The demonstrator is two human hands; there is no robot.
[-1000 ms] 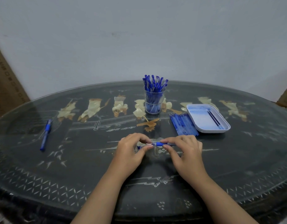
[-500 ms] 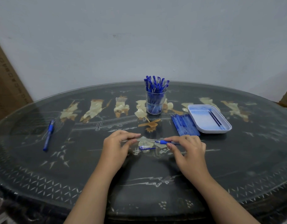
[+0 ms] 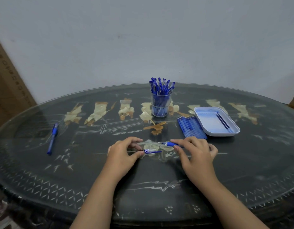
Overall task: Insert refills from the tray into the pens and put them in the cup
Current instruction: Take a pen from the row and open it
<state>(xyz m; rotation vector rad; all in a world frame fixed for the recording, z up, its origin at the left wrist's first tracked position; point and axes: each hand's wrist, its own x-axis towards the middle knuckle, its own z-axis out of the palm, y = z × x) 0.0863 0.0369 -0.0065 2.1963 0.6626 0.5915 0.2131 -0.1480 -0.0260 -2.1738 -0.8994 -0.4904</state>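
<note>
A: Any text readable?
B: Only on the cardboard box [image 3: 9, 90] at the far left edge. It has dark printed marks down its side, too skewed to read. Any print on the pens is too small to make out.
A: Hands?
B: The right hand [image 3: 194, 151] pinches a pen [image 3: 169, 143] by its blue grip, tip pointing left, and the fingers hide the rest of it. The left hand [image 3: 123, 151] has thumb and forefinger curled round a thin clear tube [image 3: 140, 149]. Only the tube's dark end shows, so I can't tell what part it is.
A: Between them?
B: A blue cap [image 3: 152, 151] lies flat on the table [image 3: 159, 179], just beside the left thumb and apart from the pen tip.
A: Refills?
B: Two dark refills [image 3: 223, 120] lie in the white tray [image 3: 222, 134], back right. A row of blue sticks [image 3: 191, 127] lies on the table against the tray's left side, with its near end just behind the right hand's fingers.
A: Cup?
B: The clear cup [image 3: 160, 104] stands upright behind the hands and well apart from them, packed with capped blue pens [image 3: 160, 85].
A: Other stuff?
B: One loose blue pen [image 3: 53, 138] lies far left on the table, well apart from everything else. The tabletop is dark under glass, with pale inlaid figures.
</note>
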